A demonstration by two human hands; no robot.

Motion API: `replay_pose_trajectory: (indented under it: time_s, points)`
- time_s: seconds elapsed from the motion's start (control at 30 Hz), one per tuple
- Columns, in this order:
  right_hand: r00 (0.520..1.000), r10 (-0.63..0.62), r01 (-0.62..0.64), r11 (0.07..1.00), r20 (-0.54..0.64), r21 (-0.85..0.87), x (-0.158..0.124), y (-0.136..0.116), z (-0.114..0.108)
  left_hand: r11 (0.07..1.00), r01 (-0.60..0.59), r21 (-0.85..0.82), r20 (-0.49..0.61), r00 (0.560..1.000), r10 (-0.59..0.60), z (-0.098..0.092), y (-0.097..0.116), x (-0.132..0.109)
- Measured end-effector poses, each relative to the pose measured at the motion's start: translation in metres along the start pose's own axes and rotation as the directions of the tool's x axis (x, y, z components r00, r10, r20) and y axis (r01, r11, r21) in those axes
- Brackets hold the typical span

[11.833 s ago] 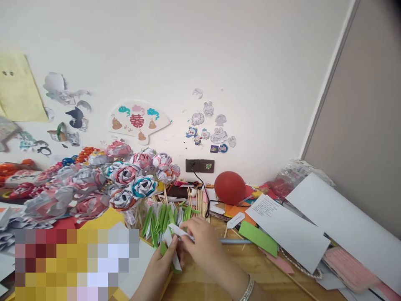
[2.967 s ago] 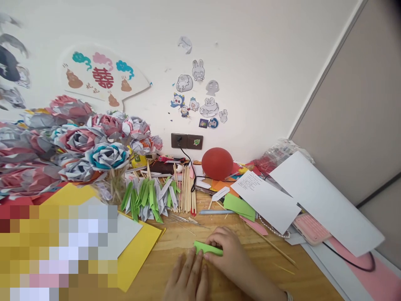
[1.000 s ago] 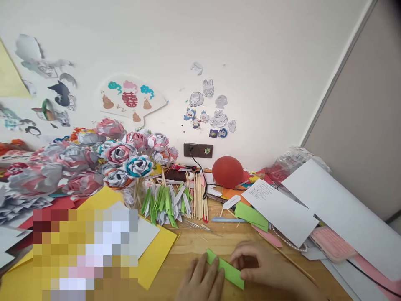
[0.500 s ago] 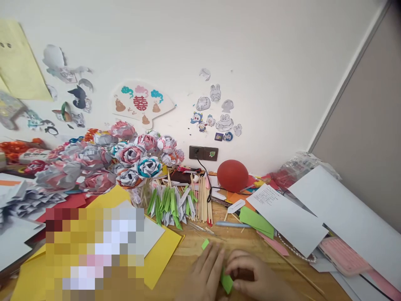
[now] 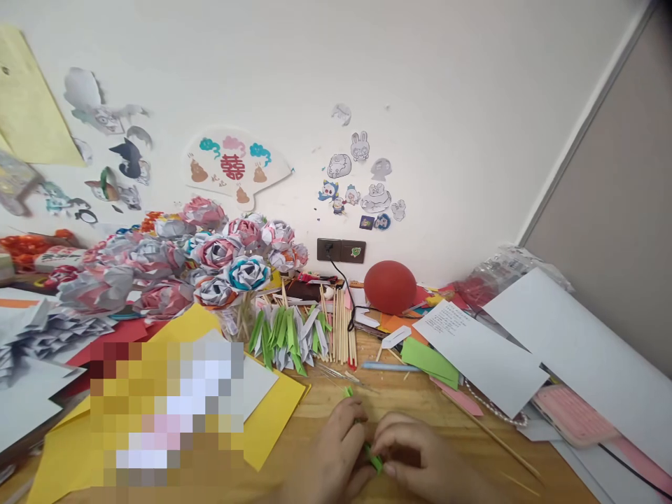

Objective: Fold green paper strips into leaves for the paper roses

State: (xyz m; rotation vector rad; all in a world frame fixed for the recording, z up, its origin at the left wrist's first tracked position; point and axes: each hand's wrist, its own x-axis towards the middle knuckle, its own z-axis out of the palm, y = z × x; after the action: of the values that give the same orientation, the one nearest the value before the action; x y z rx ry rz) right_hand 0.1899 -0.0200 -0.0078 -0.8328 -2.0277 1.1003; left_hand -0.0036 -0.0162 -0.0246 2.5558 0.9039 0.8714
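Low in the middle of the view, a narrow green paper strip point(image 5: 374, 458) runs between my two hands, just above the wooden table or resting on it. My left hand point(image 5: 339, 448) curls round the strip, and its far tip sticks out past my fingers. Thumb and fingers of my right hand point(image 5: 407, 448) pinch the near end of the strip. The strip's middle is hidden by my fingers. Beyond my hands lies a row of folded green and white paper pieces point(image 5: 288, 336) beside several wooden sticks point(image 5: 344, 329).
Paper flowers point(image 5: 218, 252) crowd the back left, above yellow paper point(image 5: 278, 420). A red balloon point(image 5: 390, 287) sits by the wall. Green paper point(image 5: 430, 364), a blue pen point(image 5: 388, 367), a printed white sheet point(image 5: 477, 357) and a pink case point(image 5: 575, 414) lie to the right.
My left hand lay flat over the green paper before; now its fingers are curled and lifted around it. The green strip looks narrower and turned on edge. My right hand stays close beside it.
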Motion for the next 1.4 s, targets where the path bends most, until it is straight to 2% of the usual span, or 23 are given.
replay_pose_trajectory:
  time_s: [0.17,0.33,0.47,0.57,0.73,0.87,1.0,1.2,1.3,1.4]
  points:
    - [0.999,0.037,-0.037,0.999,-0.025,0.000,0.003,-0.001,0.000,1.000,-0.013,-0.011,0.021,1.000,0.013,0.001,-0.004,0.000]
    - [0.999,0.030,-0.030,1.000,-0.025,-0.001,0.003,-0.006,-0.001,0.999,-0.033,-0.027,-0.012,0.999,0.033,0.002,-0.008,-0.001]
    - [0.999,0.049,-0.049,0.998,0.011,-0.051,0.002,-0.007,-0.003,0.998,-0.050,-0.038,-0.012,0.999,0.049,0.000,-0.007,0.001]
    - [0.997,0.079,-0.077,0.989,0.014,-0.123,0.001,-0.003,-0.004,0.995,-0.038,-0.089,0.033,0.999,0.041,-0.007,-0.004,0.006]
    - [0.990,0.136,-0.138,0.975,-0.028,-0.176,0.001,0.002,-0.007,0.987,0.034,-0.157,0.175,0.985,-0.006,-0.022,0.003,0.013]
    - [0.983,0.181,-0.177,0.963,0.004,-0.204,0.002,0.002,-0.008,0.982,-0.019,-0.188,0.231,0.971,0.063,-0.031,0.000,0.016]
    - [0.975,0.217,-0.205,0.955,0.037,-0.213,0.001,0.001,-0.013,0.968,-0.071,-0.240,0.315,0.938,0.147,-0.035,-0.010,0.019]
    - [0.971,0.214,-0.196,0.967,0.108,-0.161,-0.001,-0.004,-0.028,0.969,-0.038,-0.243,0.291,0.950,0.110,-0.039,-0.008,0.021]
    - [0.968,0.223,-0.197,0.959,0.117,-0.202,-0.002,-0.003,-0.030,0.977,-0.046,-0.208,0.309,0.945,0.110,-0.044,0.000,0.022]
    - [0.979,0.178,-0.146,0.955,0.103,-0.257,-0.002,-0.001,-0.027,0.980,-0.088,-0.179,0.302,0.943,0.140,-0.047,0.004,0.022]
